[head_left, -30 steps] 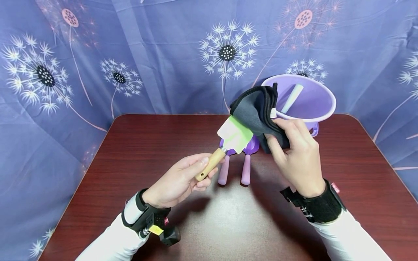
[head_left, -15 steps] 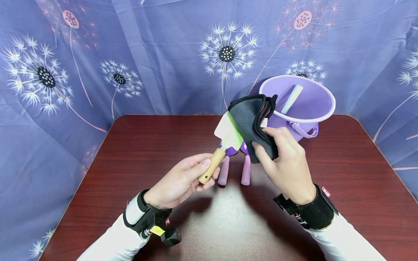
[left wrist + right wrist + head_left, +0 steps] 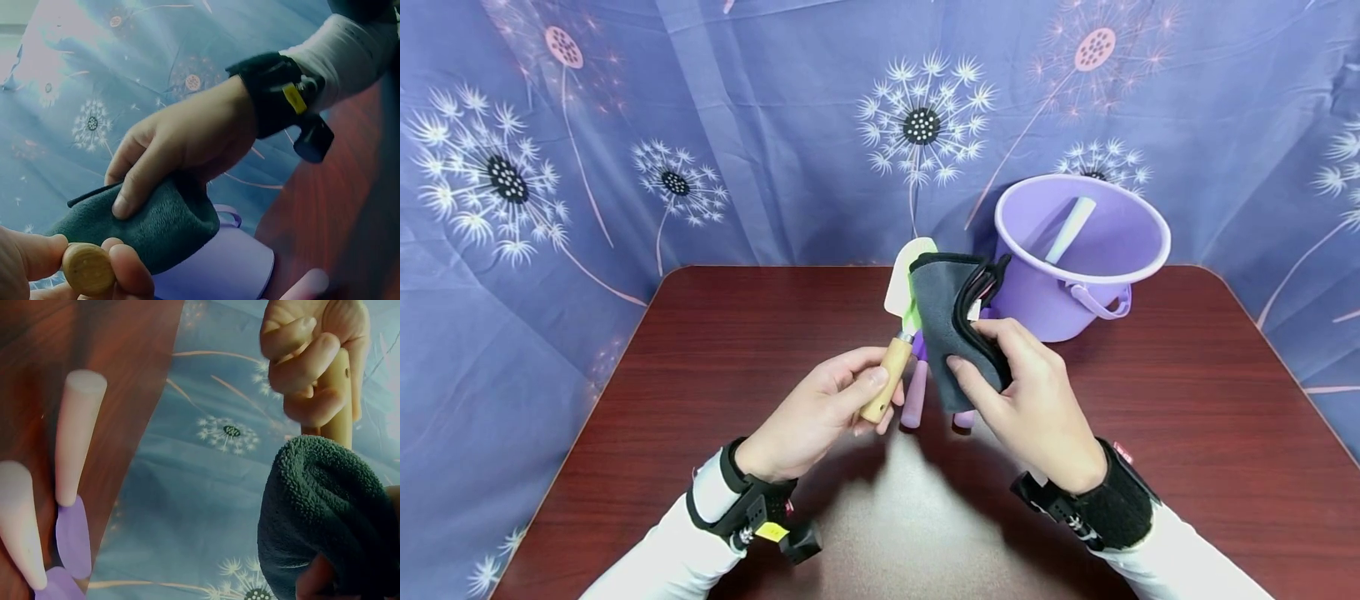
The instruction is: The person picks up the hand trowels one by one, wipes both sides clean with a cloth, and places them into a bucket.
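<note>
My left hand (image 3: 831, 408) grips the wooden handle (image 3: 887, 379) of a spatula, its green and white blade (image 3: 904, 279) pointing up and away. In my right hand (image 3: 1033, 400) a folded dark grey cloth (image 3: 942, 321) with black edging is pinched between thumb and fingers. The cloth lies against the right side of the blade and hides part of it. Seen from the left wrist, the cloth (image 3: 156, 225) is just beyond the round handle end (image 3: 89, 269). The right wrist view shows the cloth (image 3: 319, 506) bunched right at the handle (image 3: 337, 394).
Two purple tools with pink handles (image 3: 913, 396) lie on the dark red-brown table (image 3: 760, 317) under the hands, partly covered by the cloth. At the back right stands a purple bucket (image 3: 1045, 304) with a pale handle (image 3: 1071, 229) sticking up inside. A dandelion-print curtain (image 3: 775, 125) hangs behind.
My right hand has drawn the cloth left and toward me, down along the spatula blade. The blade has turned more upright; my left hand has barely moved. More of the bucket shows.
</note>
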{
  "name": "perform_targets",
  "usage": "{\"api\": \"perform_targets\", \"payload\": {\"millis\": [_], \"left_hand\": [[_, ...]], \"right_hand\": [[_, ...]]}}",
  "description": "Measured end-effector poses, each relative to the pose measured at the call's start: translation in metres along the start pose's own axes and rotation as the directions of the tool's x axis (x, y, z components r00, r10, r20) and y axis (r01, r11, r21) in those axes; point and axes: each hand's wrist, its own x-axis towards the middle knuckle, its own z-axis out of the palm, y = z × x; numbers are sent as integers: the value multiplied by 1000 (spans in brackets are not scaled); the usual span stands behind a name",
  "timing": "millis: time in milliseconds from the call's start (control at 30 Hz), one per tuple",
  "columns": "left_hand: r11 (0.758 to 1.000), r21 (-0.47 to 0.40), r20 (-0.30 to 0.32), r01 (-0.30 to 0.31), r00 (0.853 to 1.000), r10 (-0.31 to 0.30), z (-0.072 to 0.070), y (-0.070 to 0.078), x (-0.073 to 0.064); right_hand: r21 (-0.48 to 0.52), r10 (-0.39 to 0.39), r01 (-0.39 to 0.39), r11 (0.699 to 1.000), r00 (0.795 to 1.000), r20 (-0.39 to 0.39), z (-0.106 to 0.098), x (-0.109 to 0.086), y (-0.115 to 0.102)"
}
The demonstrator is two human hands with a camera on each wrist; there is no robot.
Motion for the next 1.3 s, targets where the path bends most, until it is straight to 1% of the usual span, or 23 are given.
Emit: {"api": "perform_targets", "payload": {"millis": [167,300,367,500,667,1033,1300], "left_hand": [[996,87,-30,-20,999,23,-1,-1,0],[984,174,-62,-37,997,48,-1,-2,0],[978,203,-77,-40,995,57,-1,-2,0],[962,267,-102,-48,992,78,0,-3,1],[934,353,-130,-59,985,111,0,-3,1],[899,430,-148,-85,975,163,1,-5,1],[847,524,-149,-89,969,195,-1,-7,2]], "right_hand": [[23,-5,5,1000,1000,13,0,-2,-3],[49,3,-4,999,1000,24,-1,-2,-6],[59,11,-13,998,999,30,-2,-2,-7],[73,24,-26,997,999,37,-3,-2,-9],[87,43,-47,995,998,44,-5,-2,-12],[106,61,-63,992,998,23,-7,0,-14],[175,93,-94,980,996,15,-10,2,-13]]}}
